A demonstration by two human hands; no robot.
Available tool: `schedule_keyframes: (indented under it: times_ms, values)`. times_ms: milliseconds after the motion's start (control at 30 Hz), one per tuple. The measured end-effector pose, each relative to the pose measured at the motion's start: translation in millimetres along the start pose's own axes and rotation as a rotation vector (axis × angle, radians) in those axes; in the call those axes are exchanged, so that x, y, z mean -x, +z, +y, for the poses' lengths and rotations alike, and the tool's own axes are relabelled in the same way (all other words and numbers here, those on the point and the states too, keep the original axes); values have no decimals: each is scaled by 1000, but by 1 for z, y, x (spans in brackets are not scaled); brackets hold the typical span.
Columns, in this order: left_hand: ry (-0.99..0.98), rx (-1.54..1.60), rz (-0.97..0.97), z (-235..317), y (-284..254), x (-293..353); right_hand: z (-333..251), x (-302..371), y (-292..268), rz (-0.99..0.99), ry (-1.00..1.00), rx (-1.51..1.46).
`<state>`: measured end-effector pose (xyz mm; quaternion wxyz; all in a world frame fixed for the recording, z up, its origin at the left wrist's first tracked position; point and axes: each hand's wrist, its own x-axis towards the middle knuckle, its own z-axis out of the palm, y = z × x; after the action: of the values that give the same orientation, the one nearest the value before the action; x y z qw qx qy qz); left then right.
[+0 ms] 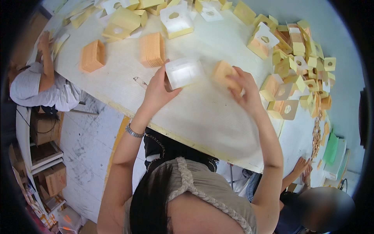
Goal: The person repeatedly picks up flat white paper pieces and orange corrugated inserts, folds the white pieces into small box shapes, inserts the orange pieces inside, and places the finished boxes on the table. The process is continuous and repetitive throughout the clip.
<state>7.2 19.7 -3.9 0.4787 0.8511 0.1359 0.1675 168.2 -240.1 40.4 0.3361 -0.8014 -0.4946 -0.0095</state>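
My left hand [157, 87] is wrapped around the side of a small open carton [185, 73], its white face turned up, fingers behind it and thumb at the near edge. To its right, my right hand [246, 86] grips a small orange tray [223, 74]; both are smeared by motion. A gap separates tray and carton. Just beyond my left hand stands a nested stack of orange trays [152, 50] with ribbed sides. Another such stack [92, 56] sits farther left.
Pale yellow cartons [122, 23] crowd the table's far edge. A heap of window-cut cartons [296, 58] fills the right side. One person [33, 84] works at the left; another person's hands [304, 171] rest on the table at the lower right. Shelves with brown boxes [54, 179] stand lower left.
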Motion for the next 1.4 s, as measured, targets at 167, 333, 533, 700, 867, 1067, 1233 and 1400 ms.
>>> schedule_keyframes:
  times_ms: [167,333,533,700,867,1067,1233,1400]
  values:
    - [40,-38,-89,13,4,6,-85,-38,8,-211,-436,502]
    - [-60,-1,-127,17,-2,8,-49,-59,43,-381,-461,123]
    - [-53,-31,-149,11,-3,8,-36,-42,27,-353,-552,397]
    - [-29,-57,-81,-4,4,8,-20,-31,38,-235,-513,281]
    - [4,-86,-84,2,3,9,-20,-20,40,-157,-546,327]
    - [-3,-142,-70,-1,5,8,-17,-41,22,-53,-536,356]
    - [26,-148,-86,0,4,9,-27,-33,32,9,-566,356]
    - [-66,-125,-134,9,-1,8,-37,-24,40,13,-250,251]
